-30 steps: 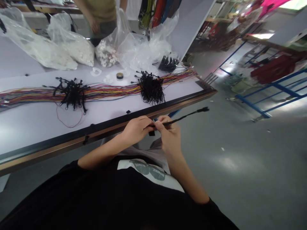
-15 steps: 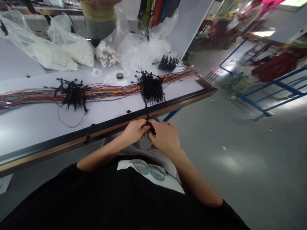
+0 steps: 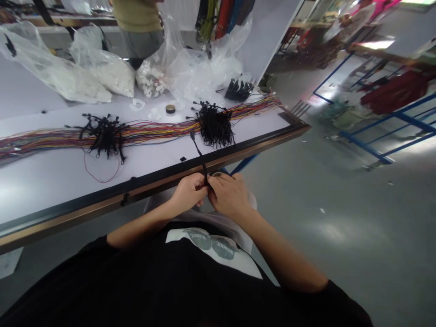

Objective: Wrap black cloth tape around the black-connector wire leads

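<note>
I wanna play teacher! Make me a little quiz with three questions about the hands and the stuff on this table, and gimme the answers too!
1. True or false: the left hand and the right hand are both at the near end of one black cable.
2. What lies between the long coloured wires and the plastic bags?
a) scissors
b) a small dark roll
c) a drinking cup
3. How many big black clumps lie across those wires?

Key: 1. True. 2. b. 3. Two.
</note>
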The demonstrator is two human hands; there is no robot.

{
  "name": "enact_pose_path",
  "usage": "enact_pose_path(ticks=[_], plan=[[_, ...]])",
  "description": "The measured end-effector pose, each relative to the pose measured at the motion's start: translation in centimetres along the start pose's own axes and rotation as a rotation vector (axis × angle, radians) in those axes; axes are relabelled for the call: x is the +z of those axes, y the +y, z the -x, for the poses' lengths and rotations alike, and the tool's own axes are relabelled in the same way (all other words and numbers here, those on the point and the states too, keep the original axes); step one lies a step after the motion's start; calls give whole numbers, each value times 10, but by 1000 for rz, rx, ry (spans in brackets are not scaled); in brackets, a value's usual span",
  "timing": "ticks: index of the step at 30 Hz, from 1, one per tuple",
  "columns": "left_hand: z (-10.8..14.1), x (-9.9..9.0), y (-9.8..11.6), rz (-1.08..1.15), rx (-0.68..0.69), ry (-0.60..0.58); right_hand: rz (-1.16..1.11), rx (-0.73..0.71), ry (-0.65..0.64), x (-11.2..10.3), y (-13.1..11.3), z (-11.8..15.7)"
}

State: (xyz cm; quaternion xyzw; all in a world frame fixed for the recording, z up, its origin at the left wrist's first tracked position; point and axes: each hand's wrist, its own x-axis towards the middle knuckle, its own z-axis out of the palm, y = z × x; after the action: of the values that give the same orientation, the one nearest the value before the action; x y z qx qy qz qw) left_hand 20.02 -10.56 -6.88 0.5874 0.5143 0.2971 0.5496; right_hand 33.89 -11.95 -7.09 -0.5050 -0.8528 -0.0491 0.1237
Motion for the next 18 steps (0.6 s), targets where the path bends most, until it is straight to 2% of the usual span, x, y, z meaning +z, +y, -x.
enact_pose_path(ticks=[2, 4, 5, 7, 9, 10, 12, 13, 14, 16, 18], plan=[[0, 3, 0, -18, -18, 13, 18, -9, -21, 5, 3, -4], [3, 2, 1, -44, -31, -2, 43, 55, -56, 9, 18, -9], [5, 0, 2, -56, -28, -20, 48, 113, -70, 9, 30, -11], [11, -7, 4, -73, -8, -61, 58, 397, -98, 5, 56, -13], [14, -17, 7, -103, 12, -103, -122, 556, -25, -2, 75, -11], [14, -21, 8, -131, 14, -127, -297, 540, -1, -7, 78, -9], [10, -29, 12, -228, 24, -210, -681, 324, -49, -15, 70, -7], [7, -31, 13, -299, 41, -260, -790, 226, -72, -17, 60, -7], [3, -32, 13, -383, 72, -301, -848, 192, -61, -18, 48, -7], [-2, -30, 12, -588, 168, -319, -870, 209, -11, -14, 23, -8], [-6, -25, 8, -806, 267, -251, -845, 346, 130, -7, 6, -9]])
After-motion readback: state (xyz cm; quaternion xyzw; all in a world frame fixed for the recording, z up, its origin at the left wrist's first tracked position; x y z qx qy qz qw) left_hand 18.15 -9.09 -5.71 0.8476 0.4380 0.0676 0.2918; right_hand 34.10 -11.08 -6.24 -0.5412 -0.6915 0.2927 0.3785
